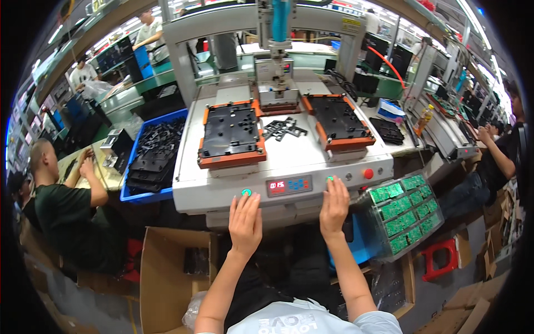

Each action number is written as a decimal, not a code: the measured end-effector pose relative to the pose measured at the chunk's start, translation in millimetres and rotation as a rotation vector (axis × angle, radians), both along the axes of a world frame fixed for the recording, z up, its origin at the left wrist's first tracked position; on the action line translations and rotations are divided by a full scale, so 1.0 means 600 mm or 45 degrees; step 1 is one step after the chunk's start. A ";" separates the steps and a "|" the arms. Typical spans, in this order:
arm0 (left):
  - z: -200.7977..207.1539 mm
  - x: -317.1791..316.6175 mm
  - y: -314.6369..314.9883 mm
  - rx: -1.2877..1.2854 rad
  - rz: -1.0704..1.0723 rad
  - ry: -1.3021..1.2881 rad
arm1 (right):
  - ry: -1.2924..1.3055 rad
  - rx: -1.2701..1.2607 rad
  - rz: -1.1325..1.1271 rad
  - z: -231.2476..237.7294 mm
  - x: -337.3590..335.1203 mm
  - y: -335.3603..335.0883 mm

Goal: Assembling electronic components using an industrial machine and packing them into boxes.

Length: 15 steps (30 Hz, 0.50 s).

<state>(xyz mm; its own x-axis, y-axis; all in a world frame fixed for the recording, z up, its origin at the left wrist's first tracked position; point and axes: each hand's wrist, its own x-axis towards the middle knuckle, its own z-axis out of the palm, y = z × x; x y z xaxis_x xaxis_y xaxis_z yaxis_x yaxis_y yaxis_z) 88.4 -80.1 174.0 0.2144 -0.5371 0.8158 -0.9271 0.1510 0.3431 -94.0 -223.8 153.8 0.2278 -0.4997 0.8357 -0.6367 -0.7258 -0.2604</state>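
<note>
My left hand [245,225] lies with fingers stretched out at the front of a white bench machine [194,192], its fingertips at a lit green button [246,192]. Farther right, my right hand [335,209] reaches with extended fingers to a second green button [330,178], partly covered. Neither hand holds anything. Behind them on the machine sit a left orange fixture [236,161] with a flat black plastic panel [229,133] and a right orange fixture [347,143] with another black panel [339,118]. Small black plastic parts [285,129] lie between the fixtures, below the machine's central head [278,83].
A control display [288,186] and a red knob [367,173] are on the machine's front. At left stands a blue bin [147,195] of black parts; at right, a clear tray [378,222] of green circuit boards. A cardboard box [161,284] is below. Co-workers sit on both sides.
</note>
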 end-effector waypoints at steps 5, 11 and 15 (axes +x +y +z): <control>-0.029 0.054 0.038 0.070 0.258 -0.051 | -0.053 -0.009 0.004 0.038 0.002 -0.005; -0.061 0.067 0.034 0.005 0.252 -0.087 | -0.241 0.491 0.448 0.123 0.098 0.033; -0.083 0.076 0.024 -0.055 0.258 -0.151 | -0.173 0.758 0.576 0.197 0.216 0.024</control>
